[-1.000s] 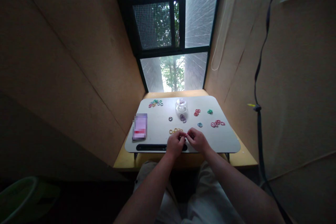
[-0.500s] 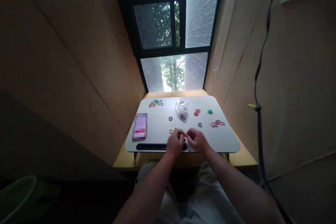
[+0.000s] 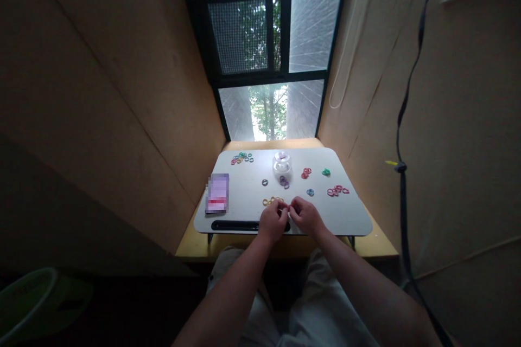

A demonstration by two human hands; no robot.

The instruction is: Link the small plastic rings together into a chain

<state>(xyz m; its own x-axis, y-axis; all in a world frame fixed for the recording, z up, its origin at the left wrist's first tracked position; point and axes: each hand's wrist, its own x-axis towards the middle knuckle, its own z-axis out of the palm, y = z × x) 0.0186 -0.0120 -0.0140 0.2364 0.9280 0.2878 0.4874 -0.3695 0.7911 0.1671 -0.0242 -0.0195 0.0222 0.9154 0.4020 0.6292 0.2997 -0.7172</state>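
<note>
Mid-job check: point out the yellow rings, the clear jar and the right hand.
yellow rings (image 3: 272, 200): head view, middle of the visible cluster
clear jar (image 3: 282, 165): head view, middle of its body
right hand (image 3: 306, 216): head view, back of the hand

Fingertips of the left hand (image 3: 272, 221) and right hand (image 3: 306, 218) hide most of a pink piece (image 3: 288, 207), too small to make out. The left hand also covers part of the yellow rings (image 3: 266, 203) and of the black slot (image 3: 234, 225). Coarse blocks blur the purple rectangle (image 3: 218, 192). The jar's (image 3: 282, 165) contents are unclear. The left edge cuts the green bin (image 3: 61, 301); the top edge cuts the window (image 3: 311, 21); the bottom edge crops both arms.
</note>
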